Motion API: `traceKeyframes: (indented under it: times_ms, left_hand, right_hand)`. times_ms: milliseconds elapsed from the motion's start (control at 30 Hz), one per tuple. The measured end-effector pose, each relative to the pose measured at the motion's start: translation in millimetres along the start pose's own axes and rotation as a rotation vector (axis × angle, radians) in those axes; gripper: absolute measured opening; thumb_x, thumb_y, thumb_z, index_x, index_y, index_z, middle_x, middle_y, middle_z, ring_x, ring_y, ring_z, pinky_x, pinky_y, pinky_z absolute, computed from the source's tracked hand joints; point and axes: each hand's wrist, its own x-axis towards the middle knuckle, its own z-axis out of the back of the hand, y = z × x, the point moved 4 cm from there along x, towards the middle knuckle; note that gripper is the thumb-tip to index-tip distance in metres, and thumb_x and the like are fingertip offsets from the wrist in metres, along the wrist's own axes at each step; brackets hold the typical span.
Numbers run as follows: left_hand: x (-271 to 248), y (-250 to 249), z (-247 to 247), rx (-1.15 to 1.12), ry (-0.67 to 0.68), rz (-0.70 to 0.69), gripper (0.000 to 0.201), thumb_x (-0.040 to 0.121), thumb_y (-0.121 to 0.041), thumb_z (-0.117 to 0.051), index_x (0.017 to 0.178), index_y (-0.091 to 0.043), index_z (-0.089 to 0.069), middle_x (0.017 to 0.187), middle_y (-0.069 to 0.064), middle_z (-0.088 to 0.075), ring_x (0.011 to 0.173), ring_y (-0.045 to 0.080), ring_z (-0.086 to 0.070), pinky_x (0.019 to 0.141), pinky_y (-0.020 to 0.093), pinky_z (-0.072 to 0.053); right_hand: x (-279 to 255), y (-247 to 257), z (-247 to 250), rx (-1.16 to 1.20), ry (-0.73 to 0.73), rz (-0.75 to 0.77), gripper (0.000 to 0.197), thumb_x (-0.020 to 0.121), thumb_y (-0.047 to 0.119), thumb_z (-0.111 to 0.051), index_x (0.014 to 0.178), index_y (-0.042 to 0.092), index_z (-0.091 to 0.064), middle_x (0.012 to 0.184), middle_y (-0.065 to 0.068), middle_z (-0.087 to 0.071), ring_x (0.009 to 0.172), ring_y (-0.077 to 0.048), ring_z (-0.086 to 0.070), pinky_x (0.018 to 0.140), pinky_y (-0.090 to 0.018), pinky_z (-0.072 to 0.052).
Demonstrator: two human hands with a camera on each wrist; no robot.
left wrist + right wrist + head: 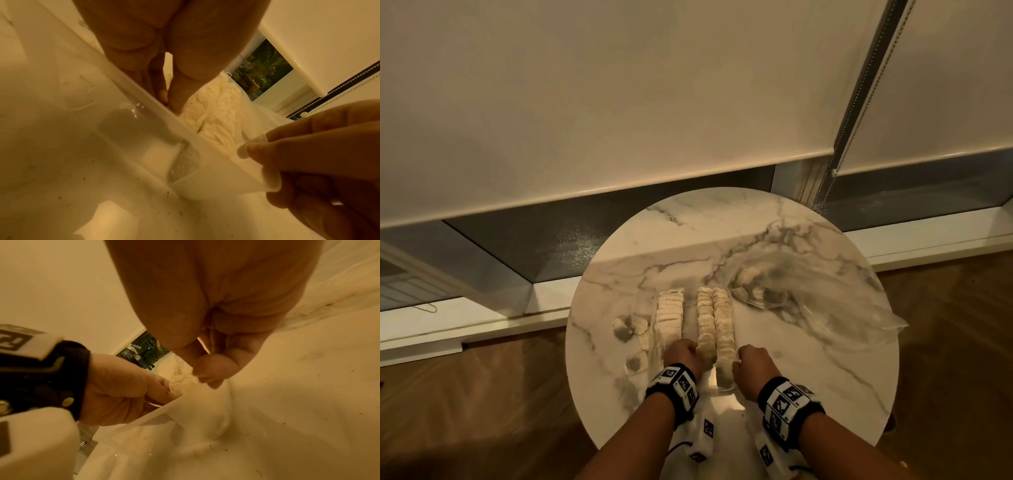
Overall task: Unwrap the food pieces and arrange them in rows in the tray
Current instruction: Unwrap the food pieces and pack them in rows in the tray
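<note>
Both hands work at the near end of the tray: the left hand [684, 353] dips its curled fingers inside among the pieces, though whether it grips one I cannot tell, and the right hand [753, 365] pinches the tray's near right corner. Under the tray spreads the round marble worktop [722, 233]. Right of the tray lies a clear plastic bag [808, 298]. The clear tray [726, 386] holds three rows of pale food pieces [723, 325]. Left of the tray lie wrappers [627, 329].
</note>
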Motion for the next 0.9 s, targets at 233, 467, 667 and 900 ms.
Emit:
traceKeyframes:
  times_ms: [233, 467, 667, 900]
  left_hand:
    - [3.2, 0.1, -2.9, -0.044, -0.045, 0.081, 0.012, 0.082, -0.016, -0.065, 0.088, -0.022, -0.058, 0.107, 0.004, -0.067, 0.095, 0.021, -0.06, 0.083, 0.025, -0.048]
    - [6.3, 3.2, -6.8, -0.047, -0.009, 0.072, 0.018, 0.084, -0.02, -0.067, 0.1, -0.018, -0.062, 0.108, 0.004, -0.067, 0.103, 0.021, -0.062, 0.082, 0.021, -0.044]
    - [3.6, -0.7, -5.3, -0.079, -0.018, 0.051, 0.014, 0.085, -0.019, -0.064, 0.1, -0.017, -0.066, 0.103, 0.001, -0.069, 0.101, 0.02, -0.063, 0.084, 0.021, -0.046]
    - [-3.2, -4.5, 1.7, -0.106, -0.053, 0.041, 0.018, 0.089, -0.016, -0.057, 0.104, -0.016, -0.066, 0.11, 0.005, -0.068, 0.103, 0.023, -0.062, 0.087, 0.024, -0.047]
  right_hand:
    - [2.0, -0.1, 0.1, -0.036, 0.009, 0.03, 0.029, 0.099, 0.03, -0.048, 0.118, 0.011, -0.059, 0.122, -0.013, -0.062, 0.111, -0.027, -0.06, 0.09, -0.03, -0.048]
    - [1.6, -0.3, -0.1, -0.041, 0.023, 0.048, 0.029, 0.099, 0.031, -0.047, 0.117, 0.011, -0.059, 0.122, -0.013, -0.063, 0.111, -0.028, -0.06, 0.089, -0.03, -0.048]
    - [1.5, 0.9, 0.0, -0.047, 0.029, 0.055, 0.03, 0.1, 0.03, -0.046, 0.117, 0.009, -0.059, 0.123, -0.014, -0.062, 0.112, -0.029, -0.06, 0.09, -0.031, -0.047]
    - [-0.8, 0.9, 1.0, -0.04, 0.045, 0.053, 0.03, 0.1, 0.03, -0.046, 0.116, 0.009, -0.06, 0.121, -0.014, -0.064, 0.109, -0.028, -0.062, 0.087, -0.03, -0.048]
